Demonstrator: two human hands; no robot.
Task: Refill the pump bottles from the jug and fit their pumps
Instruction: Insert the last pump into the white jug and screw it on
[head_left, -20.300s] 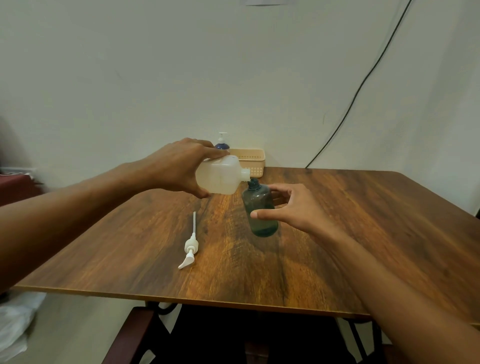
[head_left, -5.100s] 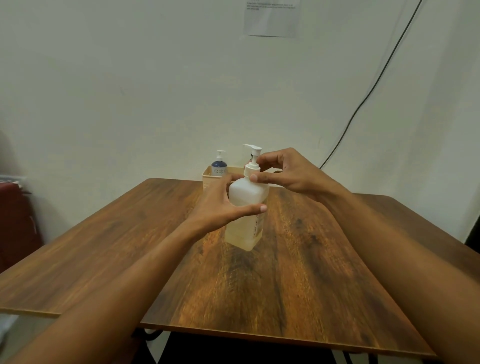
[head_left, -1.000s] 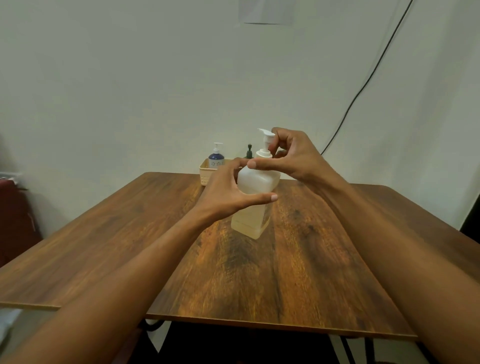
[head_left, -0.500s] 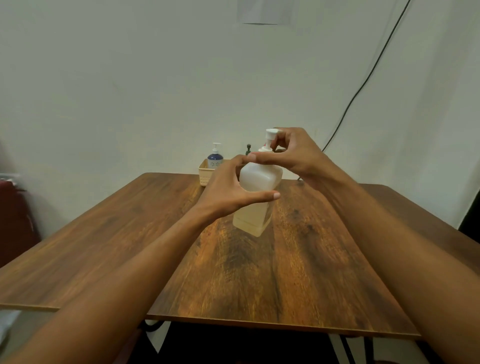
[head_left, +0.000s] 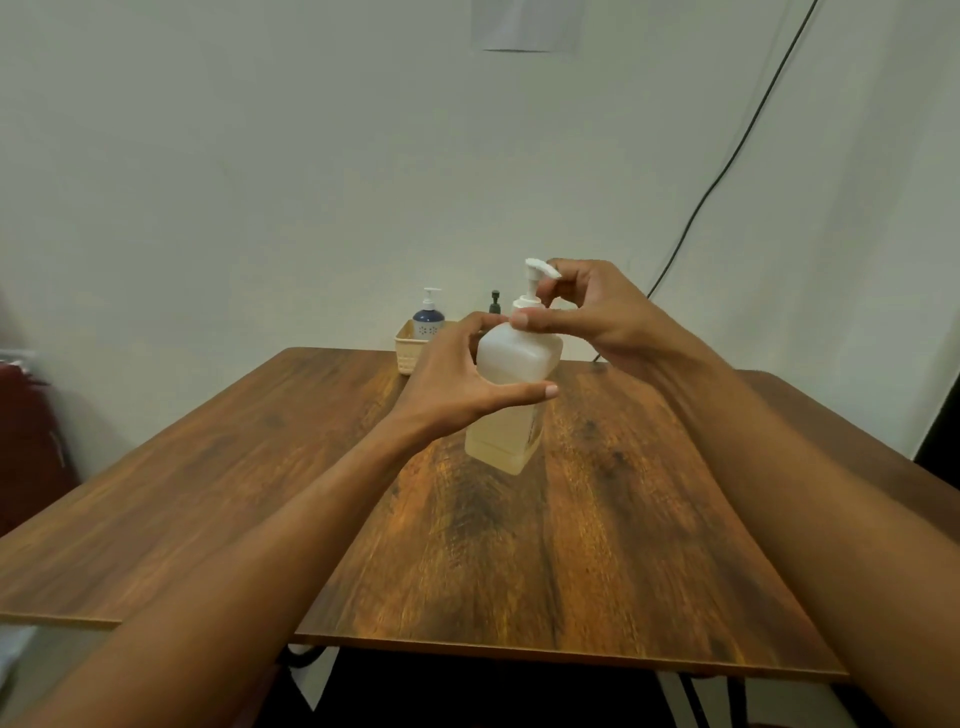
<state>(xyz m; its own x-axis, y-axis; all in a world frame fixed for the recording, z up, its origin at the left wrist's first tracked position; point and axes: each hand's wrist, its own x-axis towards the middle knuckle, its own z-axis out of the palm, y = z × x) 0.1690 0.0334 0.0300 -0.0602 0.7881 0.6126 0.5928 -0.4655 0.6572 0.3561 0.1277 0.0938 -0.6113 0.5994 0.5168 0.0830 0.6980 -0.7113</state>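
- the wooden counter (head_left: 467, 561) fills the near view, both forearms reaching out over it.
- the left hand (head_left: 457, 379) has its grip wrapped around the translucent white bottle (head_left: 511, 410), held tilted at mid-counter.
- the right hand (head_left: 592, 312) pinches the collar of the white pump (head_left: 535, 280) seated in the bottle's neck.
- at the far edge, a cream basket (head_left: 408, 351) holds a blue pump bottle (head_left: 428, 317) and a dark pump top (head_left: 495, 302).

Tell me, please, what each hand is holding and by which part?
The left hand grips the jug around its upper body; the right hand pinches the pump at its collar.
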